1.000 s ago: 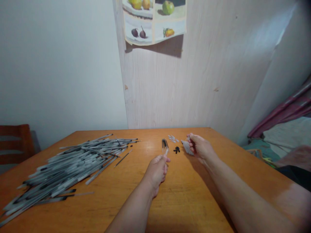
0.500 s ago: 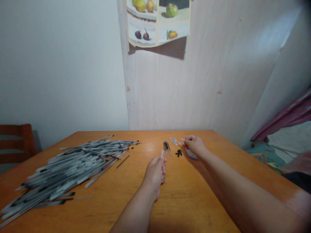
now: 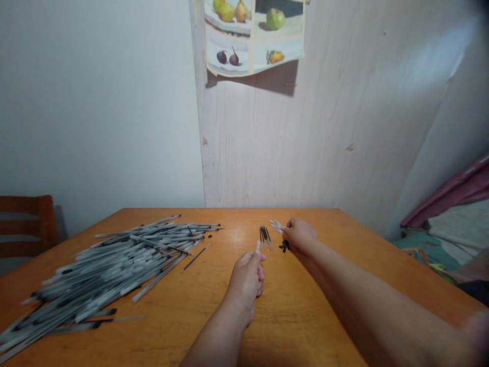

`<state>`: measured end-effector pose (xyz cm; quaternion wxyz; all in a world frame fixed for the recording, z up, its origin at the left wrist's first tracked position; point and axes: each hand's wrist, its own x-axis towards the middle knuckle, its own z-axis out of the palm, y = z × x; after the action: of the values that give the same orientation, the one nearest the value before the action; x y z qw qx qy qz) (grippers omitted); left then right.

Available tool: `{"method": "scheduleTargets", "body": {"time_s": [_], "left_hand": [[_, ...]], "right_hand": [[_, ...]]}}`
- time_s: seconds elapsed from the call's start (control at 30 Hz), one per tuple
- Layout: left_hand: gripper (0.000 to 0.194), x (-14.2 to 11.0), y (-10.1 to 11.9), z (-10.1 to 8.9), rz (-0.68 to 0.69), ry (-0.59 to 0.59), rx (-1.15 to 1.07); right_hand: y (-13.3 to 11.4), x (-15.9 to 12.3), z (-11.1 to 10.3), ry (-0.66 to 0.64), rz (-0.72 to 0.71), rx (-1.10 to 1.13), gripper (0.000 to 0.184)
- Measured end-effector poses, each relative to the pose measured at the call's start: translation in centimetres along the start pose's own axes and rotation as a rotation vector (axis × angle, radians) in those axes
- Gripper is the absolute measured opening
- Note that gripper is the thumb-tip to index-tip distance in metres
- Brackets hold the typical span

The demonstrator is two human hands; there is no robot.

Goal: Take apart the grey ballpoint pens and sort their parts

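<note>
My left hand (image 3: 248, 278) is closed around a slim whitish pen tube (image 3: 258, 246), whose end sticks up past the thumb. Farther out, my right hand (image 3: 301, 234) has its fingers pinched together at a small group of white pen pieces (image 3: 276, 225). Whether one of those pieces is between the fingertips is hard to make out. Several dark pen refills (image 3: 265, 235) lie side by side between the two hands. Small black caps (image 3: 284, 246) are clustered just below my right hand, which partly covers them.
A large heap of clear pen barrels with black ends (image 3: 114, 265) spreads over the left of the wooden table (image 3: 298, 316). One loose refill (image 3: 196, 257) lies by its edge. A chair (image 3: 26, 224) stands at left; cloth (image 3: 431, 247) lies beyond the right edge.
My right hand has moved left and slightly down to the white pieces, now covering the clear tubes seen beneath it before. My left hand keeps its hold. The view has shifted slightly.
</note>
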<state>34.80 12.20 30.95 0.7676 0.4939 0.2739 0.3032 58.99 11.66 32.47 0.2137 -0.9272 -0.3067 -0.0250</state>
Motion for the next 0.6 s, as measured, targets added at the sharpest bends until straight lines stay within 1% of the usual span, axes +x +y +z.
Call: {"method": "scheduleTargets", "body": {"time_s": [0.3,0.47,0.6], "left_hand": [[0.034,0.12,0.51,0.11,-0.05,0.002,0.006],[0.034,0.37,0.13,-0.09,-0.049,0.012,-0.006],[0.031,0.57,-0.09,-0.39,-0.067,0.024,-0.041]], "right_hand": [[0.06,0.09,0.33,-0.061,0.022,-0.075,0.018],[0.12,-0.25,0.05,-0.074,0.016,-0.054,0.018],[0.19,-0.48,-0.29,-0.056,0.015,-0.013,0.019]]}}
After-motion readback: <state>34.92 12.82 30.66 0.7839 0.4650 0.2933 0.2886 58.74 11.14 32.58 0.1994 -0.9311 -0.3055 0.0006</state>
